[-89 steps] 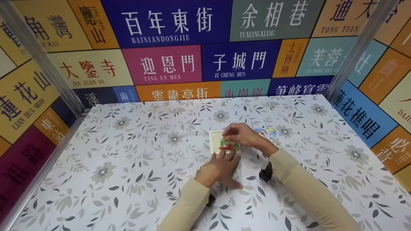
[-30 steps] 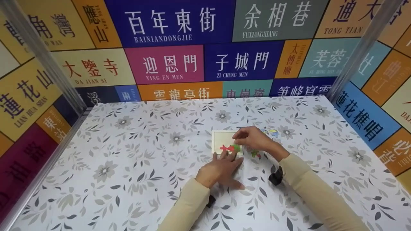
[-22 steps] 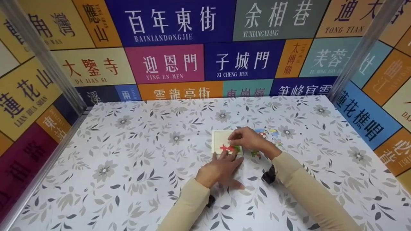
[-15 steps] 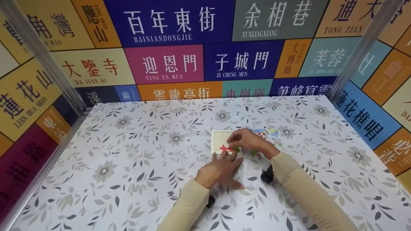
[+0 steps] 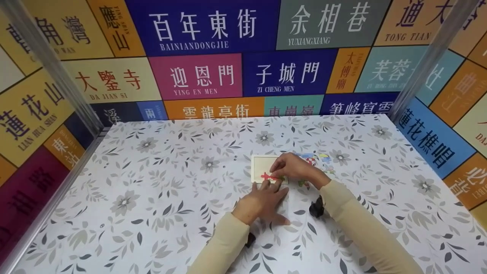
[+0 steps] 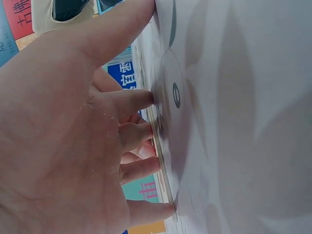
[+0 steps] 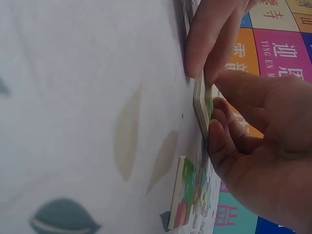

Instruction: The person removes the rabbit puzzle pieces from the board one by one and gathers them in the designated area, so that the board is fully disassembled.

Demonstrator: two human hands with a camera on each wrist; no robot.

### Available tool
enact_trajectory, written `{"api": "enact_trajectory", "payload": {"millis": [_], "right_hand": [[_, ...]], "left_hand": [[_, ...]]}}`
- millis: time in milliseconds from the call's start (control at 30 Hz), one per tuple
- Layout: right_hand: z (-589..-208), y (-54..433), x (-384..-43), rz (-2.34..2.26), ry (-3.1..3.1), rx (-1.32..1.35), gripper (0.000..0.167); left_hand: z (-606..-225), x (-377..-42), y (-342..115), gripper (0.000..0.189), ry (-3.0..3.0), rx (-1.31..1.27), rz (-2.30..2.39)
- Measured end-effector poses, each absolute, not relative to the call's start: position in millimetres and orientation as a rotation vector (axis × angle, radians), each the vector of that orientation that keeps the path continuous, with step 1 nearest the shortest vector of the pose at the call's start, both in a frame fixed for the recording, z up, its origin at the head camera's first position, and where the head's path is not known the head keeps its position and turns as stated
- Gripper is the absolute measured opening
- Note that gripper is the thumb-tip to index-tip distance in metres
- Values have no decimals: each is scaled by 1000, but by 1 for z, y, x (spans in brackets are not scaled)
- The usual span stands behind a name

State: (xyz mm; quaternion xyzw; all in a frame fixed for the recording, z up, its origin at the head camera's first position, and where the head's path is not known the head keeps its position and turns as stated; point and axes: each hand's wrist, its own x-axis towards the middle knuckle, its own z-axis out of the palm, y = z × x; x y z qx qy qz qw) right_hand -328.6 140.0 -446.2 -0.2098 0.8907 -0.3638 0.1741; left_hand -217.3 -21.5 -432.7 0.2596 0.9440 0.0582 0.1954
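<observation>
A small cream puzzle tray (image 5: pixel 255 167) lies on the table, with a red puzzle piece (image 5: pixel 265 176) and some green at its near right part. My left hand (image 5: pixel 258 203) rests at the tray's near edge; in the left wrist view its straight fingers (image 6: pixel 139 170) touch down along the rim. From the right, my right hand (image 5: pixel 295 167) reaches over the tray, its thumb and fingers bent together at the red and green piece. In the right wrist view, the right hand (image 7: pixel 263 122) has curled fingers around the tray's corner, with green showing between them. Its palm hides much of the tray's right side.
Several colourful puzzle pieces (image 5: pixel 325 158) lie on the table right of the tray, partly behind the right hand. Another loose puzzle piece (image 7: pixel 183 192) lies nearer, beside the tray. A floral cloth (image 5: pixel 152 182) covers the table; printed panels (image 5: pixel 194 76) stand behind it.
Since three seconds ago a green piece has left the tray's middle, and a piece shows on the table to the right. My right hand moved right, then back left over the red piece. The left hand stayed.
</observation>
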Motion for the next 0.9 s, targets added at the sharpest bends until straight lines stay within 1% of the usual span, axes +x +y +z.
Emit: {"api": "enact_trajectory", "payload": {"millis": [300,900], "right_hand": [[-444,134,-329,-1024,2541,-524,12],[-444,131,-327,-978,2594,-534,8]], "left_hand": [[-434,-219,-22,93,2636,716,156],[-433,-221,-18,95,2646,694,164]]}}
